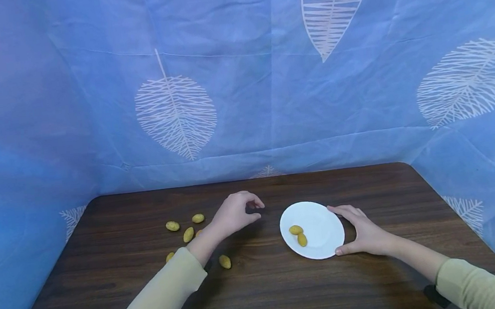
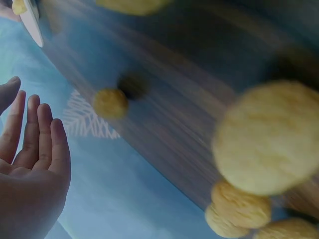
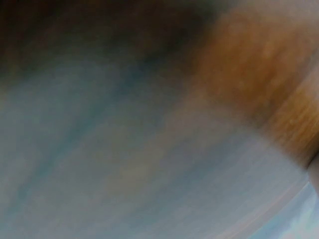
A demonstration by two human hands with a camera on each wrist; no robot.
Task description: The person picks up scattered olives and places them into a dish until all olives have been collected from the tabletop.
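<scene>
A white plate (image 1: 320,225) lies on the table, with two small yellow-brown oval pieces (image 1: 296,230) in its left half. My right hand (image 1: 366,232) holds the plate's right rim, thumb at the lower edge and fingers at the upper edge. My left hand (image 1: 237,213) hovers left of the plate with nothing in it. In the left wrist view its fingers (image 2: 44,134) are nearly straight. Several more yellow-brown oval pieces (image 1: 172,226) with wrinkled skins lie around and behind the left forearm. The right wrist view is badly blurred.
The dark wood-grain table (image 1: 289,296) reaches back to a blue cloth (image 1: 242,99) with white leaf prints, which also hangs at both sides. A bit of an orange thing (image 1: 199,232) shows beside the left wrist. Another oval piece (image 1: 225,261) lies right of the left sleeve.
</scene>
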